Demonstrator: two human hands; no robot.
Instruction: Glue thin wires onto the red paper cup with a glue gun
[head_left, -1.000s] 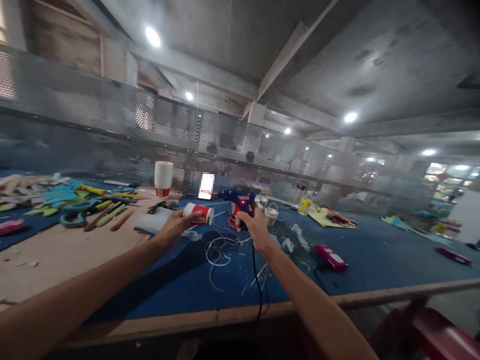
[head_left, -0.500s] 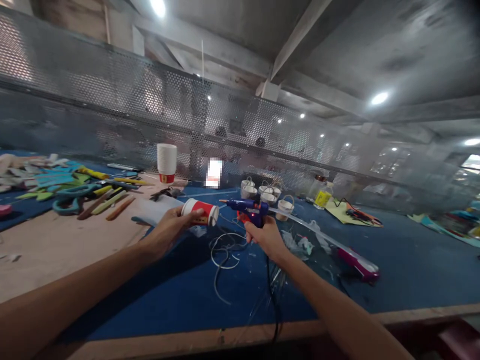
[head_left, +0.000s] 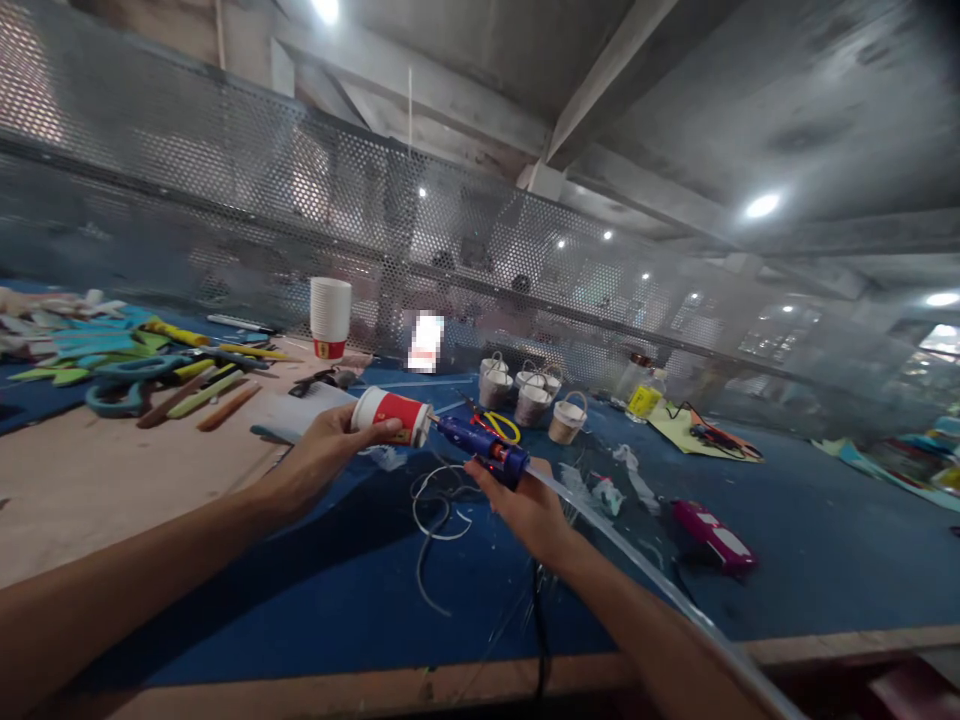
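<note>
On its side, a red and white paper cup (head_left: 393, 416) is held by my left hand (head_left: 326, 458), fingers and thumb closed around its left part. My right hand (head_left: 529, 505) grips a blue hot glue gun (head_left: 480, 442), a long clear glue stick (head_left: 630, 558) running out of its back. The gun's nozzle is at the cup's right end; whether it touches cannot be made out. Loops of pale cord (head_left: 442, 510) lie on the blue mat (head_left: 360, 600) below my hands. Behind the gun are yellow-handled pliers (head_left: 501, 424).
Several small cord-covered baskets (head_left: 568, 418) stand behind. A stack of paper cups (head_left: 330, 318) is at back left, near scissors (head_left: 124, 385) and clay tools. To the right are a magenta device (head_left: 712, 537), a yellow-labelled bottle (head_left: 645, 396) and plastic scraps. A perforated metal screen (head_left: 360, 190) runs along the back.
The glue gun has tilted, with its nozzle now down at the cup's right end and its glue stick swung lower at the back. The pliers have come into view behind it.
</note>
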